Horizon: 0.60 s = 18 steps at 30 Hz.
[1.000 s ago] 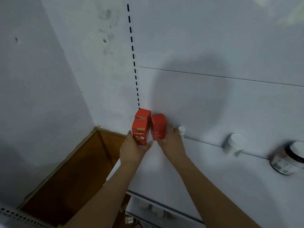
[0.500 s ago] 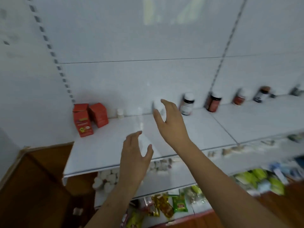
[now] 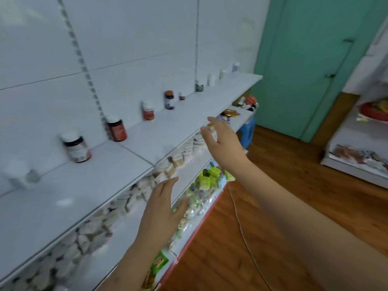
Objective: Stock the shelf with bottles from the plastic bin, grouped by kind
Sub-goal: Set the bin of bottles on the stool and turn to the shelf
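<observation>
Both hands up and empty: my left hand (image 3: pixel 162 208) has its fingers straight, my right hand (image 3: pixel 223 141) loosely spread. On the top shelf (image 3: pixel 88 185), ten bottles line the back wall, spaced apart; nearest is a blurred white one (image 3: pixel 17 173).

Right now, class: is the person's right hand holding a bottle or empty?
Empty. The right hand hovers open beyond the top shelf's front edge, fingers loosely spread, nothing between them.

Labelled bottles (image 3: pixel 116 130) are stood upright, spaced apart, along the back of the white shelf (image 3: pixel 130 164).
</observation>
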Each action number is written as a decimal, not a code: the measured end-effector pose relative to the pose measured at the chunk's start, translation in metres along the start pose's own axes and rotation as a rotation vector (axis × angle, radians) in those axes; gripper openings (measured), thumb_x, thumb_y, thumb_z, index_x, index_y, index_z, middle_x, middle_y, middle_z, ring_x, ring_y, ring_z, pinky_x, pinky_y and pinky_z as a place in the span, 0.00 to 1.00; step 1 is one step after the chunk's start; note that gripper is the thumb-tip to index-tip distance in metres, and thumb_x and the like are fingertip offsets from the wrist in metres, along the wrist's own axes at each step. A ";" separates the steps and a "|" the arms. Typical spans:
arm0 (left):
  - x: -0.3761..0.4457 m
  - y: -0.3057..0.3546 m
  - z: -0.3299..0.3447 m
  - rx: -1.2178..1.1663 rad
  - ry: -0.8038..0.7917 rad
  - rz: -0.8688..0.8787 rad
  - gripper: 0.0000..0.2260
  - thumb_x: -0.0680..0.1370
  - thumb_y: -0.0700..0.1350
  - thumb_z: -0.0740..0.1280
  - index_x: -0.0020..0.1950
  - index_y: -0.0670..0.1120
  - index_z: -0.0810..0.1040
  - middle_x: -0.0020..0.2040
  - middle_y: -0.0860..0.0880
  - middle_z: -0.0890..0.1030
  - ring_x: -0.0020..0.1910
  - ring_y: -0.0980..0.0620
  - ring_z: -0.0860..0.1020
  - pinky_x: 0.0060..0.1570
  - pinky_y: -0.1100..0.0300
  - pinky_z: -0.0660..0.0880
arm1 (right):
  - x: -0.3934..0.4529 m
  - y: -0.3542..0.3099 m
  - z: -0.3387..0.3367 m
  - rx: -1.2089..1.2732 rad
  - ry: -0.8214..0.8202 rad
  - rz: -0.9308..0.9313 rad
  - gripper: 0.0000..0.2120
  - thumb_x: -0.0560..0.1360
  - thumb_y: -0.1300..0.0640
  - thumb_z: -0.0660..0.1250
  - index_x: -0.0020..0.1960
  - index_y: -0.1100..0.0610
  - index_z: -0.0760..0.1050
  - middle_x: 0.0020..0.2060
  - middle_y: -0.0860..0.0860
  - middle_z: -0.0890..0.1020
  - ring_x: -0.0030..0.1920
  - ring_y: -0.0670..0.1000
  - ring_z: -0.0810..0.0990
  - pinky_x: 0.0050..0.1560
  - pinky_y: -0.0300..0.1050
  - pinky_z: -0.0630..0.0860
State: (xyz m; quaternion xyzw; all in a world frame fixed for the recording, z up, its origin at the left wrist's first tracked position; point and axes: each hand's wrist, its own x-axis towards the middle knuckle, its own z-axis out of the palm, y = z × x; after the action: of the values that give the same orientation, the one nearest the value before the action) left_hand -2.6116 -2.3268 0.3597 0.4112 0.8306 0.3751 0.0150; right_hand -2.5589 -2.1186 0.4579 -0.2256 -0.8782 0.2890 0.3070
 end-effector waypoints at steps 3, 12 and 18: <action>0.035 0.039 0.052 -0.041 -0.073 0.061 0.23 0.80 0.55 0.63 0.74 0.56 0.64 0.67 0.63 0.65 0.65 0.68 0.61 0.64 0.69 0.59 | 0.008 0.063 -0.048 -0.031 0.043 0.057 0.26 0.82 0.43 0.56 0.76 0.55 0.64 0.72 0.52 0.69 0.72 0.51 0.66 0.67 0.45 0.65; 0.139 0.151 0.225 -0.070 -0.285 0.163 0.27 0.77 0.63 0.58 0.73 0.55 0.65 0.68 0.56 0.69 0.67 0.56 0.68 0.65 0.56 0.70 | 0.047 0.255 -0.181 -0.179 0.137 0.230 0.27 0.82 0.42 0.56 0.76 0.56 0.64 0.72 0.53 0.69 0.73 0.53 0.66 0.70 0.46 0.62; 0.204 0.188 0.300 -0.062 -0.326 0.192 0.24 0.79 0.59 0.61 0.74 0.55 0.65 0.70 0.58 0.68 0.68 0.58 0.67 0.62 0.55 0.74 | 0.088 0.337 -0.224 -0.216 0.158 0.303 0.30 0.81 0.39 0.55 0.77 0.55 0.61 0.73 0.52 0.68 0.72 0.52 0.67 0.70 0.48 0.65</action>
State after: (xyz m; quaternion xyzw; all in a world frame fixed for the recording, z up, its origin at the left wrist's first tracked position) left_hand -2.5199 -1.9300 0.3215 0.5430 0.7623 0.3288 0.1261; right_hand -2.3972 -1.7389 0.4204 -0.4090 -0.8333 0.2172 0.3019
